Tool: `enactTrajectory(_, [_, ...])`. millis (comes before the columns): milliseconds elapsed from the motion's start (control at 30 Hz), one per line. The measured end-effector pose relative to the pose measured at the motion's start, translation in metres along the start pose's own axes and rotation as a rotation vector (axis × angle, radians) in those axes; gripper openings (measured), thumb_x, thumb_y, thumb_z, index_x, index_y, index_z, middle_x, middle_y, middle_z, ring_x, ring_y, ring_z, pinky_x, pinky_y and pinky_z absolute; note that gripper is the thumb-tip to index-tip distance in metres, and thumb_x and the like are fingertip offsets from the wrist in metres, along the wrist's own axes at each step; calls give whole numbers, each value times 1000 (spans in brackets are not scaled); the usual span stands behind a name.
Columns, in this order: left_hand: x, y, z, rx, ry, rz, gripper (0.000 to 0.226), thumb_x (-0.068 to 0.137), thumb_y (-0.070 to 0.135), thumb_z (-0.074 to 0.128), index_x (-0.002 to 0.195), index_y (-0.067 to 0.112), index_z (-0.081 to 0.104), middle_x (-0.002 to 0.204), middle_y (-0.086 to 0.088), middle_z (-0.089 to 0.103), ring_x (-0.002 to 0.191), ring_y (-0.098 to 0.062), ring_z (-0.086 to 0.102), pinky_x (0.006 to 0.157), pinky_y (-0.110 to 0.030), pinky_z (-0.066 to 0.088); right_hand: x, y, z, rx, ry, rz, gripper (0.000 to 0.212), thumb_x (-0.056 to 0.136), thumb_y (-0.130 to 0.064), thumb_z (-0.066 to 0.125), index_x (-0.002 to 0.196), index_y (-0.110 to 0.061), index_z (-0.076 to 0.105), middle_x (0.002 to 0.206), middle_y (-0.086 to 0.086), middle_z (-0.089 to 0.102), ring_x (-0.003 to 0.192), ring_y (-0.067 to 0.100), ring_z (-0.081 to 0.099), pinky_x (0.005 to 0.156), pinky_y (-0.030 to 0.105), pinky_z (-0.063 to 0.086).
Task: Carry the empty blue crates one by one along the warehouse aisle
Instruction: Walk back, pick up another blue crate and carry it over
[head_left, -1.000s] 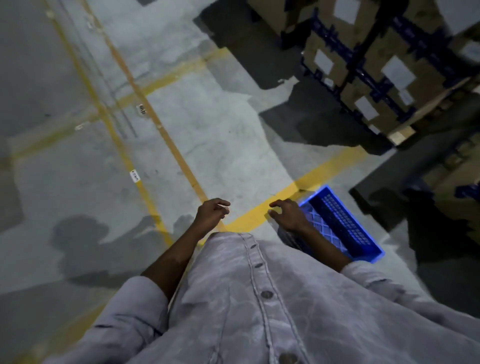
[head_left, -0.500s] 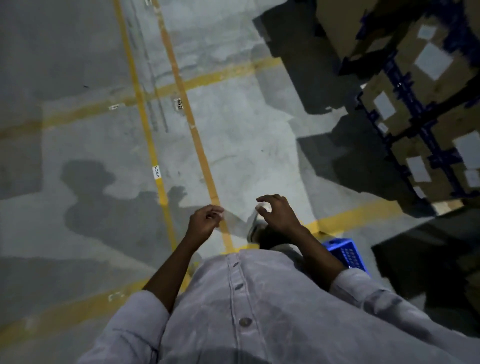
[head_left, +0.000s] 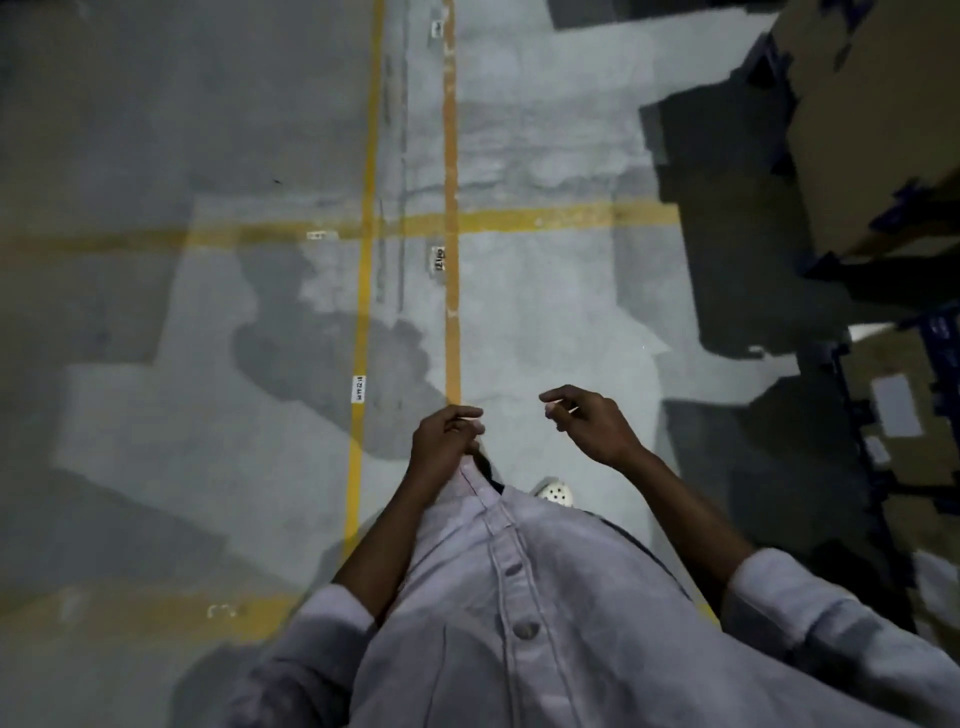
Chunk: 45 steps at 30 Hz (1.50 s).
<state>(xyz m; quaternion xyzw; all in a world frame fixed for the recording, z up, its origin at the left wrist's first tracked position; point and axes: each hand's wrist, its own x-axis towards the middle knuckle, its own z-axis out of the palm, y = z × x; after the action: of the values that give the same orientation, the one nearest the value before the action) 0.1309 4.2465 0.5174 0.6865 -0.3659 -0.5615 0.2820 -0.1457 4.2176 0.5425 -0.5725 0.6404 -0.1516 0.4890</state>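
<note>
Low in the centre of the frame, the left hand (head_left: 445, 436) hangs loosely curled, holding nothing. Just right of it, the right hand (head_left: 592, 427) is half open, fingers bent, also empty.

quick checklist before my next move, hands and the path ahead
1. Left hand free: ok, loosely curled, holds nothing.
2. Right hand free: ok, holds nothing.
3. Blue crate within sight: not ok, none shows.
4. Lit floor along the yellow floor line: ok, nothing seen lying on it.
5. Gap to the cardboard boxes on the right: ok, apart from the right hand.
6. Shadowed floor beside the boxes: cannot tell, too dark.
</note>
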Motion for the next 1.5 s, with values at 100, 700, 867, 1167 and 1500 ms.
enactTrajectory(100, [63, 46, 13, -67, 14, 28, 28, 100, -8, 71, 110, 13, 85, 90, -8, 85, 76, -21, 78, 72, -29, 63, 60, -14, -22, 26, -28, -27, 20, 98, -50, 65, 115, -47, 76, 98, -14, 80, 84, 8, 77, 86, 42, 62])
enactTrajectory(700, [494, 356, -63, 109, -110, 129, 16, 105, 10, 79, 118, 18, 84, 98, -10, 84, 82, -18, 80, 68, -21, 55, 485, -206, -186, 51, 67, 24, 17, 105, -34, 68, 118, -38, 78, 96, -12, 80, 85, 9, 77, 88, 36, 59])
enactTrajectory(867, [589, 379, -73, 26, 18, -45, 13, 104, 18, 81, 114, 25, 85, 95, -7, 85, 87, -27, 82, 72, -39, 58, 607, -227, -211, -34, -28, -15, 21, 107, -33, 66, 125, -33, 77, 108, -10, 80, 96, 19, 77, 89, 41, 61])
enactTrajectory(1167, [808, 544, -51, -49, 110, -70, 19, 104, 5, 69, 111, 14, 84, 96, -10, 86, 74, -23, 73, 55, -24, 48, 903, -314, -346, -42, -98, -61, 23, 97, -50, 66, 114, -39, 77, 92, -12, 81, 81, 9, 78, 86, 46, 63])
enactTrajectory(1500, [1012, 722, -28, -213, 80, -71, 18, 95, 7, 77, 112, 10, 84, 99, -14, 86, 77, -26, 77, 62, -31, 57, 1090, -393, -438, 145, -120, 34, 16, 108, -30, 66, 117, -30, 79, 97, -3, 82, 76, 15, 78, 66, 19, 51])
